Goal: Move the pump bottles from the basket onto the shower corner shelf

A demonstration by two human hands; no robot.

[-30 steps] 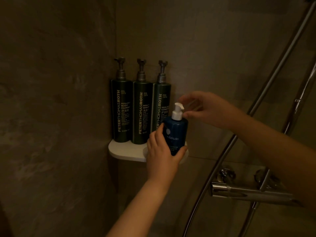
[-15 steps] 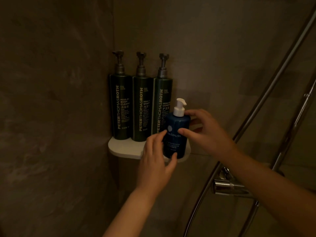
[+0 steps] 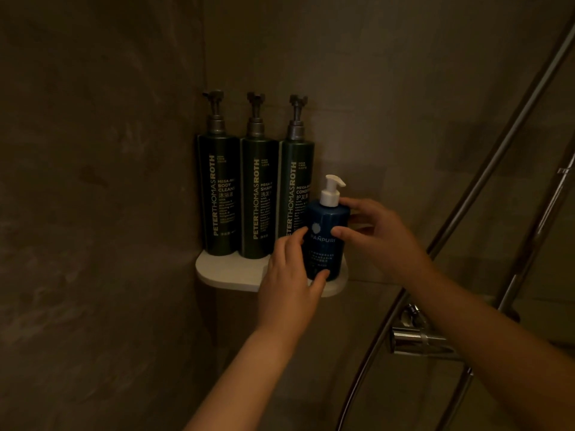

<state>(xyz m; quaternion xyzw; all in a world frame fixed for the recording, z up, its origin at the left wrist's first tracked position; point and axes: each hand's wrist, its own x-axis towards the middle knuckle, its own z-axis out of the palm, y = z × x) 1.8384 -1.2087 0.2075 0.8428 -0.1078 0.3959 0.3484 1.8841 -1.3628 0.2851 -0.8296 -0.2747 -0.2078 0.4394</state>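
Note:
A small blue pump bottle (image 3: 325,219) with a white pump stands upright at the front right of the white corner shelf (image 3: 227,269). My left hand (image 3: 289,281) holds its lower left side, fingers on the side and thumb at the base. My right hand (image 3: 376,237) holds its upper right, thumb on the label and fingers around the shoulder. Three tall dark green pump bottles (image 3: 258,197) stand in a row at the back of the shelf against the wall. The basket is out of view.
Dark stone walls meet in the corner behind the shelf. A chrome shower valve (image 3: 417,339) sits low on the right under my right forearm. A metal hose (image 3: 497,150) and a rail run diagonally up the right side.
My right hand came down from the white pump head onto the blue bottle's body. My left hand slid lower on the bottle, which now rests on the shelf.

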